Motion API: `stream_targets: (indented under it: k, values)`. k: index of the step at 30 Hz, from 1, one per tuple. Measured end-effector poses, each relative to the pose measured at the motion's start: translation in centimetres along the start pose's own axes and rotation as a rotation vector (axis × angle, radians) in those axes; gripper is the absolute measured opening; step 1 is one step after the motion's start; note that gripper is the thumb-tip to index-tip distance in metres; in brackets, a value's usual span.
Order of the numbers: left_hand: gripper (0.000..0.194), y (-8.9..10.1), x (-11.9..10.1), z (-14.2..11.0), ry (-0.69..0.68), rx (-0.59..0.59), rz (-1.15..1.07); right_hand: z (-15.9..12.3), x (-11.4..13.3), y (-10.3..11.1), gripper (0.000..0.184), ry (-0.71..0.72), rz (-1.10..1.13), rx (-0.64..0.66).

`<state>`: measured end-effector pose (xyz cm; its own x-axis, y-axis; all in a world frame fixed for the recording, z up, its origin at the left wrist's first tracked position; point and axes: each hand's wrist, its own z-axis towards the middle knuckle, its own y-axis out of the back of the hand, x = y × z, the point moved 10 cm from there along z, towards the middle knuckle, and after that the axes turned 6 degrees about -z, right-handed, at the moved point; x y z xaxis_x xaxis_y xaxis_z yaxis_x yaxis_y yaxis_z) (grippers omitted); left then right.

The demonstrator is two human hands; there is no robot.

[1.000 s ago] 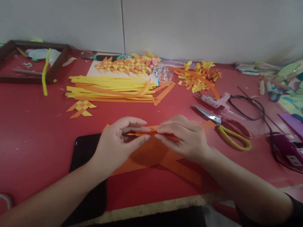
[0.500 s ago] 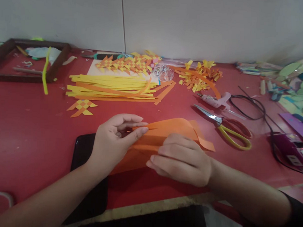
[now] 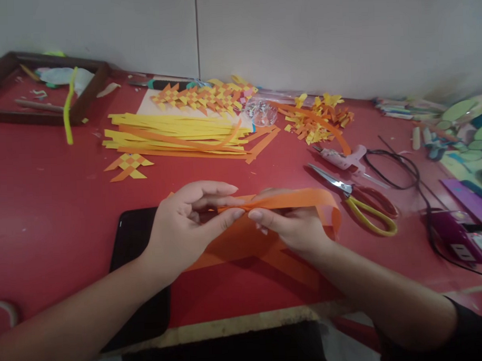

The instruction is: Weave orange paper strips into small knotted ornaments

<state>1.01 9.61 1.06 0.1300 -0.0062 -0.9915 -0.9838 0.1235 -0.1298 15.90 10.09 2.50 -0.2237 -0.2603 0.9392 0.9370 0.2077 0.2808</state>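
My left hand pinches the near end of an orange paper strip between thumb and fingers, just above the red table. My right hand grips the same strip right beside it, with the strip curving over its knuckles and down at the right. Under both hands lies a larger orange paper sheet with more orange strips. A black phone-like slab rests under my left wrist.
Yellow-handled scissors and a pink glue gun lie to the right. A pile of yellow and orange strips, woven paper pieces, one woven piece, scraps, a wooden frame and a purple device with black cable surround them.
My right hand rose from pressing the orange sheet flat and now pinches the strip next to my left hand. The strip now loops over the right hand.
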Motion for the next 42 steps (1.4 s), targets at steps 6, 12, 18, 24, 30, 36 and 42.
stream_targets:
  k: [6,12,18,24,30,36,42]
  values:
    - [0.041,-0.1,0.4,0.0,0.02,0.023,0.031,-0.1,-0.7,0.6,0.029,-0.076,0.035,-0.094]
    - [0.021,-0.1,0.4,0.2,0.055,0.015,-0.001,-0.2,-0.9,0.0,0.017,-0.114,0.131,-0.053]
    - [0.013,-0.2,-0.2,0.2,0.004,0.005,-0.03,-0.5,-1.5,0.1,0.027,-0.186,0.093,-0.045]
    - [0.013,-0.4,-0.3,0.4,-0.03,0.037,-0.049,-0.5,-1.9,0.0,0.028,-0.196,0.114,-0.044]
    - [0.013,-0.6,0.1,0.4,0.002,0.057,-0.066,-0.5,-2.2,-0.3,0.02,-0.211,0.206,-0.048]
    - [0.013,-0.3,0.3,0.3,0.024,0.051,-0.077,-0.5,-2.0,-0.4,0.018,-0.177,0.257,-0.045]
    - [0.01,-0.6,0.1,0.2,0.012,0.072,-0.084,-0.6,-2.2,-0.4,0.018,-0.214,0.274,-0.056]
